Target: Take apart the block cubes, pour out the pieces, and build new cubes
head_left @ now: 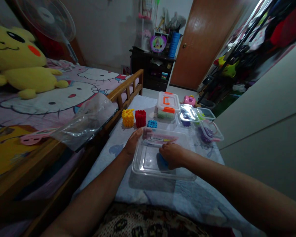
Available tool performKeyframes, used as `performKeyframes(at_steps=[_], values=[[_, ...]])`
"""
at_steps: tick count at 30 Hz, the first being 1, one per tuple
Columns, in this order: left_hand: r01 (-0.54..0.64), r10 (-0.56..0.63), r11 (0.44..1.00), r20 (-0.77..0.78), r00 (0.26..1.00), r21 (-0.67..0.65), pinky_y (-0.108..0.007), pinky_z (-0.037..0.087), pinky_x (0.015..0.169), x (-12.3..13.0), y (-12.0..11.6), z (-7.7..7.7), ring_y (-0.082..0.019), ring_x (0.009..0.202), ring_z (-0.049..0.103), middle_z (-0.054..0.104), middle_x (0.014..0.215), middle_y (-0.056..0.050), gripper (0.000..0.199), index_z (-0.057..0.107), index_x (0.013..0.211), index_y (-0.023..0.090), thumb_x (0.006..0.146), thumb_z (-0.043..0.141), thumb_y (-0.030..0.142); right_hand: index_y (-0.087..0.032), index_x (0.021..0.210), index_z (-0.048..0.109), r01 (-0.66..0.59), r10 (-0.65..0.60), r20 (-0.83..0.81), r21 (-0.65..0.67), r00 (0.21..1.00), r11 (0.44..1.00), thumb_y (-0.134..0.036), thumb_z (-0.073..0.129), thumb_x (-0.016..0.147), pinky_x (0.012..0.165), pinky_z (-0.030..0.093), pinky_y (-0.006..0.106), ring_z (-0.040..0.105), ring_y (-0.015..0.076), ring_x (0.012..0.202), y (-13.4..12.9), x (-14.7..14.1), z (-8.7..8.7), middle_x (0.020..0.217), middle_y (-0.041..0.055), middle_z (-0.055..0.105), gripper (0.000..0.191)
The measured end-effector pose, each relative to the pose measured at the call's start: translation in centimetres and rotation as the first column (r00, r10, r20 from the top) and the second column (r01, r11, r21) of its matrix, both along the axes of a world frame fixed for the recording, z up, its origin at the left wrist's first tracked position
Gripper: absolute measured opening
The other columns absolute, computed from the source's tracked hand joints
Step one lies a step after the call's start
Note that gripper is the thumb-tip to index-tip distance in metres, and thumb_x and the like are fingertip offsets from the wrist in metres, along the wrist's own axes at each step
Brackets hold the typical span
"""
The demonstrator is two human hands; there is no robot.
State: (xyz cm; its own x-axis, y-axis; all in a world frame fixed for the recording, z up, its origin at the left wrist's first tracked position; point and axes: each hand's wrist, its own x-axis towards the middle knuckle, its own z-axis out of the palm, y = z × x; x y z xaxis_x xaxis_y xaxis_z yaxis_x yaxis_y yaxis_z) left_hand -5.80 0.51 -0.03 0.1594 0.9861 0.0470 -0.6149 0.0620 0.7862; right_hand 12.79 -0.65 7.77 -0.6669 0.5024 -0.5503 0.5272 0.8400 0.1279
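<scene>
A clear plastic container (pixel 148 166) lies on the cloth in front of me. My left hand (pixel 134 142) is closed around its left side near the far corner. Inside the container, my right hand (pixel 173 155) has its fingers closed on blue toy block pieces (pixel 163 160), which it partly covers. Against the container's far wall lies a printed packet or label (pixel 160 139) in pink and white. Just beyond the container are a yellow block cube (pixel 128 118), a red block cube (pixel 140 118) and a flat blue block piece (pixel 152 124).
A lidded box with orange clips (pixel 168 104) stands farther back. To its right sit clear containers (pixel 187 113) with purple and green pieces. A wooden bed rail (pixel 124 90) runs along the left, with a plastic bag (pixel 86 121) over it. A white panel (pixel 266 108) bounds the right.
</scene>
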Motion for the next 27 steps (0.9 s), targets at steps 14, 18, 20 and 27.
performKeyframes(at_steps=[14, 18, 20, 27], values=[[-0.006, 0.006, 1.0, -0.009, 1.0, 0.018, -0.032, 0.052, 0.08, -0.1, 0.3, -0.4, -0.02, 0.079, 0.069, 0.076, 0.087, -0.008, 0.038, 0.075, 0.098, 0.014, 0.083, 0.067, 0.048, -0.007, 0.123, 0.061, 0.123, -0.122, 0.021, -0.076, 0.992, 0.989, -0.036, 0.081, 0.066, 0.089, 0.054, 0.044, 0.067, 0.0362, 0.107, -0.1, 0.2, 0.6, 0.117, 0.0254, 0.067, 0.067], [0.005, -0.005, 1.0, 0.002, 1.0, 0.003, -0.03, 0.052, 0.079, -0.2, 0.3, -0.3, -0.019, 0.077, 0.068, 0.075, 0.087, -0.007, 0.039, 0.075, 0.097, 0.014, 0.082, 0.069, 0.049, -0.006, 0.123, 0.062, 0.133, -0.128, 0.043, -0.133, 0.991, 0.982, -0.038, 0.085, 0.064, 0.093, 0.052, 0.045, 0.065, 0.0359, 0.109, 0.2, 0.2, 1.9, 0.118, 0.0254, 0.066, 0.071], [0.005, -0.005, 1.0, 0.013, 1.0, -0.008, -0.031, 0.052, 0.077, -0.1, 0.2, -0.2, -0.019, 0.077, 0.068, 0.075, 0.086, -0.007, 0.04, 0.074, 0.097, 0.014, 0.08, 0.07, 0.05, -0.01, 0.128, 0.059, 0.12, -0.119, 0.016, -0.129, 0.993, 0.984, -0.036, 0.086, 0.063, 0.094, 0.051, 0.045, 0.065, 0.0345, 0.111, 0.3, 0.1, 2.4, 0.12, 0.0234, 0.066, 0.076], [-0.002, 0.004, 0.998, 0.04, 0.999, -0.055, -0.031, 0.053, 0.072, 0.0, -0.1, -0.1, -0.019, 0.075, 0.067, 0.074, 0.084, -0.006, 0.039, 0.073, 0.098, 0.014, 0.08, 0.069, 0.049, -0.022, 0.138, 0.056, 0.066, -0.067, 0.007, -0.276, 0.998, 0.959, -0.035, 0.073, 0.079, 0.086, 0.05, 0.041, 0.065, 0.0302, 0.107, 0.1, -0.7, 2.9, 0.13, 0.019, 0.06, 0.063]])
